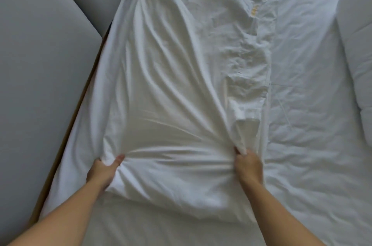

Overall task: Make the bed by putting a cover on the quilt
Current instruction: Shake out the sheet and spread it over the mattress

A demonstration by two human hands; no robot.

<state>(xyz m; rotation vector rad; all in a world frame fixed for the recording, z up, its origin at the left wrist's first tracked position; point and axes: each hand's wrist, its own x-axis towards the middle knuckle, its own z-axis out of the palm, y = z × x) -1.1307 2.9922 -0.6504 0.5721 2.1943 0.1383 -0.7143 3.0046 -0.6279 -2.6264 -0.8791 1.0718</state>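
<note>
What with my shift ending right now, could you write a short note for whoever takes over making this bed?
Left hand: grips the near left corner of the white cover, thumb on top.
Right hand: fingers pinch a bunch of the cover's near edge.
Cover: lies wrinkled and partly folded on the sheet, toward the bed's left side.
Quilt: what looks like it lies bundled at the right edge, apart from the cover.
Done: the cover is laid on the bed.
Left: spread the cover open, put the quilt inside, smooth it out.
</note>
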